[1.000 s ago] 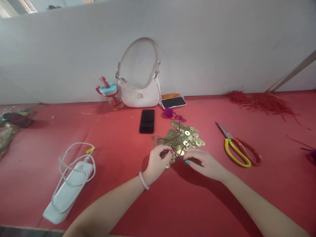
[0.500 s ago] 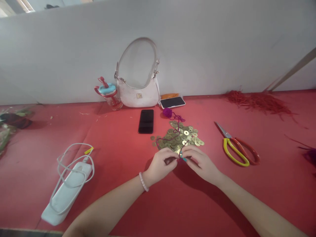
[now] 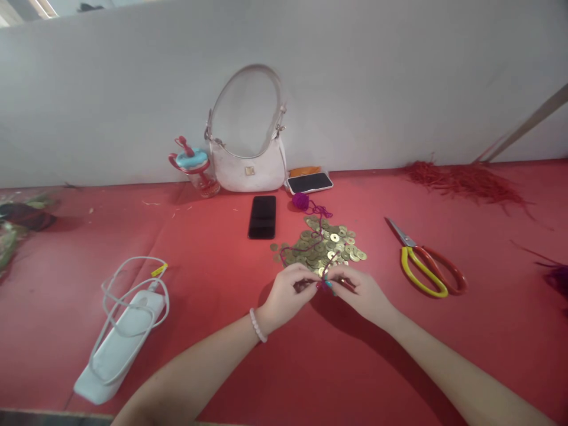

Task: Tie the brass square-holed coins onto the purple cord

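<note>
Both hands meet fingertip to fingertip just in front of a pile of brass-coloured coins with holes (image 3: pixel 306 244). My left hand (image 3: pixel 286 299), with a pale bead bracelet (image 3: pixel 258 326) at its wrist, is closed in a pinch on dark purple yarn (image 3: pixel 326 269). Also pinching at the same spot is my right hand (image 3: pixel 366 296), its fingertips against the yarn, a short end of which sticks up between the hands. Small turquoise and red spots show at the fingertips; fingers hide much of what is held. A magenta yarn ball (image 3: pixel 300 202) lies behind the coins, its strand trailing across them.
Scissors with yellow and red handles (image 3: pixel 423 272) lie to the right. A black phone (image 3: pixel 262 218), a second phone (image 3: pixel 309 183), a white handbag (image 3: pixel 248 171) and a lidded cup (image 3: pixel 199 171) stand farther back. A white power strip (image 3: pixel 124 349) with cable lies left; red strands (image 3: pixel 465 183) lie back right.
The fingertips have shifted slightly, with the right index finger lower and closer to the left hand's fingertips. More of the yarn end shows upright between them.
</note>
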The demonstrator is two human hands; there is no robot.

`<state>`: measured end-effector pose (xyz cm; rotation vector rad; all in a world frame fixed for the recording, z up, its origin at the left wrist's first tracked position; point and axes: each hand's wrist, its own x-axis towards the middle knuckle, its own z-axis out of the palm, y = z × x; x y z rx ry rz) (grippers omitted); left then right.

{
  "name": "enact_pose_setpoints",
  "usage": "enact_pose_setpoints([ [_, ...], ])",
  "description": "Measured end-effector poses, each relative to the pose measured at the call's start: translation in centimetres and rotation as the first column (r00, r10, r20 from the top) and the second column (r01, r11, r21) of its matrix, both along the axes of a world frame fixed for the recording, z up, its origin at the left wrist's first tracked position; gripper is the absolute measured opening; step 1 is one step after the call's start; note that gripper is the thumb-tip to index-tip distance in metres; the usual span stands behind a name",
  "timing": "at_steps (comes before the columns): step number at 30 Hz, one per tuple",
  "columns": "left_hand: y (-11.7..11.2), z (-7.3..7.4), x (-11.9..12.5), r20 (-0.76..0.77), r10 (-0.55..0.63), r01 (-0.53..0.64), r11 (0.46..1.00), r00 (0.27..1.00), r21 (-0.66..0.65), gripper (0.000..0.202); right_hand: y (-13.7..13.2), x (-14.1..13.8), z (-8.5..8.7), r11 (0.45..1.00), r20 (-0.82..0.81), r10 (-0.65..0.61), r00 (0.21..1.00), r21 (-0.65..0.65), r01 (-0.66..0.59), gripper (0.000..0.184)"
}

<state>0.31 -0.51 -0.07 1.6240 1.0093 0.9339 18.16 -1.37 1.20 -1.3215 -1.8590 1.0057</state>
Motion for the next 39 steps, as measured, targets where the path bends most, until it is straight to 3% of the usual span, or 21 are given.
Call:
enact_pose_setpoints([
  [8,0.06,-0.14,-0.03,-0.011,0.029,-0.029,0.999,1.0,0.018,0.014,-0.15,0.22,0.19,0.994,-0.016,0.093,0.996,0.051,-0.092,0.01],
  [14,0.04,-0.04,0.06,-0.004,0.021,-0.021,1.0,1.0,-0.012,0.015,-0.17,-0.1,-0.16,0.995,0.064,0.02,0.998,0.099,-0.027,0.009],
  [22,-0.08,0.19,0.0,0.015,-0.004,0.006,0.996,1.0,-0.088,0.019,-0.22,-0.11,0.11,0.993,0.108,0.027,0.994,0.113,-0.039,0.01],
  [29,0.0,0.14,0.06,-0.009,0.005,-0.006,0.999,1.0,-0.046,0.018,-0.38,-0.45,0.24,0.992,0.147,-0.011,0.989,0.125,-0.007,0.01],
  [39,-0.08,0.18,0.09,-0.04,-0.018,0.018,1.0,0.999,0.013,0.012,-0.26,-0.65,0.17,0.902,0.198,-0.039,0.979,0.429,-0.051,0.017],
])
